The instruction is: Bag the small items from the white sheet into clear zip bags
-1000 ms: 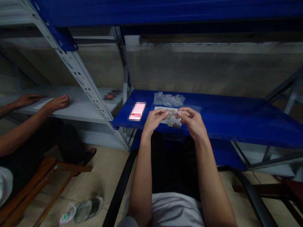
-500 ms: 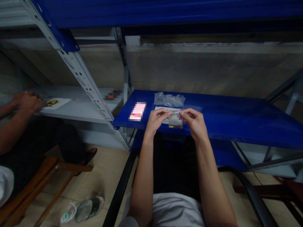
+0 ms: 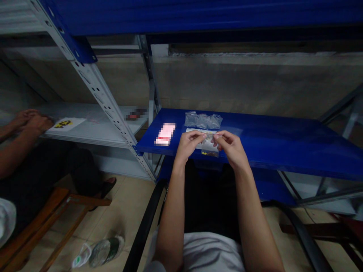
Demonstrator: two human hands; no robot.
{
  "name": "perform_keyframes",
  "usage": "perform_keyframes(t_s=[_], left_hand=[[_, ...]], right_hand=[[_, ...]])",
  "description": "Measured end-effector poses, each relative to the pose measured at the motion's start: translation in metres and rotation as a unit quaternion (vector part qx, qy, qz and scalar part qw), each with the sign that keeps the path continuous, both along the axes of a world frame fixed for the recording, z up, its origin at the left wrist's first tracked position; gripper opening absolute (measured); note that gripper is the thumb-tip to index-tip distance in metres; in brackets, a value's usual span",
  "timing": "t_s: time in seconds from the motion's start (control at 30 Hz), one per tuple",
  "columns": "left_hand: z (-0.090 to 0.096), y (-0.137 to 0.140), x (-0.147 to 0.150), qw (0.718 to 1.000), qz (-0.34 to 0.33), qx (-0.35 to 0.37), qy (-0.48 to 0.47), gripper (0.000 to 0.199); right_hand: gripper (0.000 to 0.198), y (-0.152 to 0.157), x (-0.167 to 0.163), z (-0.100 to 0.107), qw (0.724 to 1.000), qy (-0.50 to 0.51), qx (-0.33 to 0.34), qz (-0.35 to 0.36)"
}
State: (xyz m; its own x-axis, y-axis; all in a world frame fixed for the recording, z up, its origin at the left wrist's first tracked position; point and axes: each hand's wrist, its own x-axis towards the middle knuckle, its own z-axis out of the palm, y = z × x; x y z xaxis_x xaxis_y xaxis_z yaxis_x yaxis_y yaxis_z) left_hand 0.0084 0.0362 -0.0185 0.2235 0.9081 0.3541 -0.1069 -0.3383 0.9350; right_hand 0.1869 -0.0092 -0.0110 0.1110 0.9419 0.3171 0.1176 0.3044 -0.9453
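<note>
A small clear plastic bag hangs between my two hands, with yellow and dark brown bits gathered at its bottom. My left hand pinches the bag's upper edge on one side. On the other side my right hand pinches the same edge between thumb and fingers. Behind and below the bag, a white sheet of paper lies on the blue shelf, partly hidden by my hands. Just beyond the paper lie several crumpled clear plastic bags.
A pixelated pink-white rectangular item lies left on the blue shelf. A metal post divides it from a grey shelf, where a co-worker's hands are beside a paper with a yellow-black pattern. A large bottle lies on the floor.
My hands stay at the bag's upper edge, with the fingers slightly shifted. The bag hangs slightly lower and further left. The co-worker's hands have moved a little.
</note>
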Motion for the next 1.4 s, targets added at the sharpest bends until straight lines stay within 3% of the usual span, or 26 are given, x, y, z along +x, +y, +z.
perform_keyframes(t_s=[0.27, 0.73, 0.97, 1.13, 1.23, 1.4], left_hand=[[0.001, -0.002, 0.001, 0.998, -0.055, -0.025, -0.018, 0.03], [-0.004, 0.001, 0.003, 0.999, -0.031, 0.009, -0.033, 0.022], [-0.006, 0.004, 0.003, 0.999, -0.033, 0.032, -0.012, 0.019], [-0.005, 0.003, 0.005, 0.998, -0.058, 0.0, -0.026, 0.026], [-0.004, 0.001, 0.006, 0.996, -0.085, 0.003, -0.025, 0.029], [-0.006, 0.001, 0.009, 0.998, -0.042, 0.021, -0.033, 0.027]], right_hand=[[0.032, 0.0, -0.002, 0.0, 1.0, 0.001, 0.01, -0.022], [0.034, 0.0, -0.006, 0.003, 1.0, -0.015, 0.004, 0.021], [0.025, 0.002, -0.001, -0.002, 0.997, -0.056, 0.054, -0.001], [0.021, -0.001, 0.0, 0.0, 0.995, -0.074, 0.07, -0.016], [0.019, -0.001, 0.002, -0.001, 0.996, -0.065, 0.059, -0.019], [0.023, -0.004, 0.005, 0.003, 1.0, -0.01, 0.008, 0.0]])
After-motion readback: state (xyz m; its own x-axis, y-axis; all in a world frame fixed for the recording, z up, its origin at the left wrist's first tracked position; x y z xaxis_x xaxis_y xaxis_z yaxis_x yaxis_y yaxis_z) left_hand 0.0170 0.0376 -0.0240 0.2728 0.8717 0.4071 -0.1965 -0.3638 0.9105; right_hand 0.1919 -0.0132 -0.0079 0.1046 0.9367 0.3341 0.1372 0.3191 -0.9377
